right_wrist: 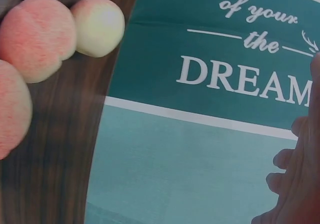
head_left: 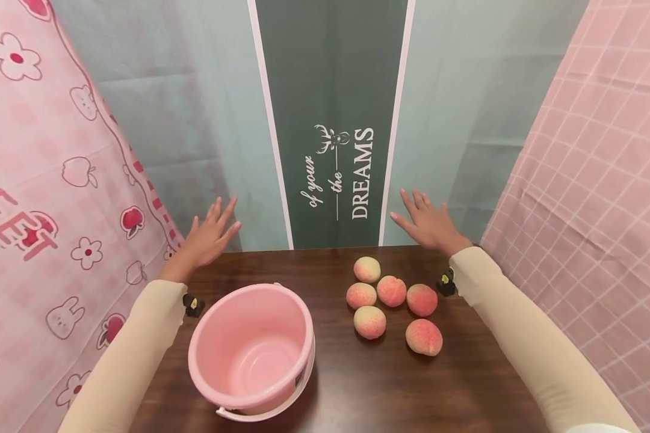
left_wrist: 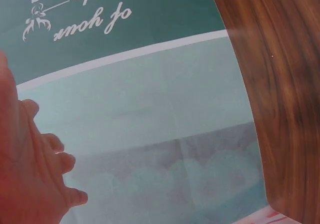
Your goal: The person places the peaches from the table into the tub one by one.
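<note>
My left hand (head_left: 210, 236) hovers beyond the back left of a pink bucket (head_left: 197, 367), fingers spread and nothing held. On the other side, my right hand (head_left: 429, 224) is raised past the peaches, its fingers also spread and bare. The bucket stands upright on the wooden table, and its inside shows only a bare pink bottom. Several peaches (head_left: 392, 291) lie loose to the right of the bucket, some yellowish, some redder. In the left wrist view the left hand (left_wrist: 30, 164) fills the left edge; the right wrist view has the right hand (right_wrist: 300, 179) at its right edge, apart from the peaches (right_wrist: 40, 38).
The dark wooden table (head_left: 352, 391) ends at a green and teal cloth (head_left: 336, 72) printed with white lettering. A pink patterned curtain (head_left: 27, 198) hangs on the left, a pink checked one (head_left: 590, 180) on the right. The bucket's white handle (head_left: 281, 412) hangs down at its front.
</note>
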Tool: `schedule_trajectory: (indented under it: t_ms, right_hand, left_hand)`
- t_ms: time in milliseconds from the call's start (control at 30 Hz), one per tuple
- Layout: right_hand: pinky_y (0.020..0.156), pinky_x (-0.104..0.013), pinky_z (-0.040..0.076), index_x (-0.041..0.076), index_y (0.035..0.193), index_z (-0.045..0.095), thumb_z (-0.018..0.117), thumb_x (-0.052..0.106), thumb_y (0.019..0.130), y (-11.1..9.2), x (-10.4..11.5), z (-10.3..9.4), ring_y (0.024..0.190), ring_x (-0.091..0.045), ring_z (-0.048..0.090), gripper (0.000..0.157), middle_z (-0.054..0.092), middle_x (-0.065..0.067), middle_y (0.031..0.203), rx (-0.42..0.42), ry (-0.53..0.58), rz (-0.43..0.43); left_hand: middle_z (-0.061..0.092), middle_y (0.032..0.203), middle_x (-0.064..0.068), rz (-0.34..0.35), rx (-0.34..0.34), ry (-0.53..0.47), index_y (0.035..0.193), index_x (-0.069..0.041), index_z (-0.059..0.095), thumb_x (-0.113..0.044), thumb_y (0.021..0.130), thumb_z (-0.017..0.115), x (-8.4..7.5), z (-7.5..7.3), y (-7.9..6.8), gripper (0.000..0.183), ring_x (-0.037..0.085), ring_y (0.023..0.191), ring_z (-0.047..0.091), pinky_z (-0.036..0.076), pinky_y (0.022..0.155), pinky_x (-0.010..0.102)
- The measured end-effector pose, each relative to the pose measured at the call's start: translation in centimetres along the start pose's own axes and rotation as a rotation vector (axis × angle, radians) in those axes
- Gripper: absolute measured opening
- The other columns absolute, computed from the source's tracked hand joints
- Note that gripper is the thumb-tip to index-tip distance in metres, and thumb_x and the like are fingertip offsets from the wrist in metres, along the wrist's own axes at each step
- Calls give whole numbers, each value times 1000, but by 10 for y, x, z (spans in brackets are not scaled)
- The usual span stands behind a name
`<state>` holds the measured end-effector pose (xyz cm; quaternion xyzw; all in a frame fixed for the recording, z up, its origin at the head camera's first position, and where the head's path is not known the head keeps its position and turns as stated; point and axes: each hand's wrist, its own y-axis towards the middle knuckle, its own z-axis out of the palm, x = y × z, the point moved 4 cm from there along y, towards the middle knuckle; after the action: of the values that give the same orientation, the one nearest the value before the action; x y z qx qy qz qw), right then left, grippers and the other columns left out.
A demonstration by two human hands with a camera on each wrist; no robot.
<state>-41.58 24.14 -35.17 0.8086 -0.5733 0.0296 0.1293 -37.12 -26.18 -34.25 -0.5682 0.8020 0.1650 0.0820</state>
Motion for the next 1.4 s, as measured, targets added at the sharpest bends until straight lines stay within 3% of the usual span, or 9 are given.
schedule_trajectory:
  t_ms: [300, 800, 1000, 1133, 1200, 1300, 1400]
  right_hand:
    - [110, -79, -3, 17, 165, 3, 30, 67, 103, -28, -9, 25, 154, -43, 4, 84, 2, -22, 168, -3, 3, -12]
    - [109, -79, -7, 21, 164, -5, 32, 64, 104, -73, -26, 69, 154, -43, 0, 83, -5, -18, 169, 50, 94, 28]
    - [109, -78, -7, 20, 164, -4, 33, 63, 104, -89, -28, 88, 154, -44, 1, 83, -5, -17, 169, 68, 135, 48]
    - [110, -78, -5, 18, 164, -3, 34, 62, 105, -103, -29, 100, 154, -44, 3, 83, -2, -18, 169, 73, 144, 54]
    - [110, -78, -4, 17, 165, -1, 36, 61, 105, -110, -28, 105, 153, -45, 5, 83, -1, -18, 169, 70, 145, 50]
    - [110, -78, -1, 14, 165, 3, 38, 58, 106, -122, -29, 113, 153, -47, 8, 81, 2, -19, 169, 59, 149, 42]
    - [111, -78, 1, 14, 165, 6, 41, 54, 106, -134, -28, 122, 152, -47, 10, 80, 5, -20, 169, 50, 161, 40]
  left_hand:
    - [-16, 168, 8, 69, 105, -141, 163, -32, -6, -51, 110, 30, 3, 21, -30, 67, 34, 155, -12, -18, 117, 61]
    - [-13, 170, 7, 124, 165, -254, 163, -36, -3, -43, 111, 35, -6, 36, -62, 65, 35, 155, -8, -13, 117, 65]
    - [-6, 171, 5, 154, 181, -393, 165, -29, 3, -34, 112, 38, 3, 44, -78, 64, 35, 156, -1, 9, 117, 69]
    - [-1, 171, 2, 181, 203, -469, 164, -31, 3, -28, 112, 40, 7, 54, -86, 64, 34, 156, 6, 17, 116, 68]
    - [2, 171, 0, 194, 212, -505, 164, -31, 4, -26, 111, 41, 8, 59, -89, 64, 33, 155, 9, 20, 119, 61]
    - [4, 171, 1, 224, 218, -562, 165, -28, 6, -20, 111, 42, 7, 64, -93, 65, 32, 155, 12, 23, 120, 37]
    - [4, 171, 3, 255, 239, -624, 165, -23, 7, -15, 111, 41, 5, 69, -97, 64, 27, 155, 12, 22, 114, 18]
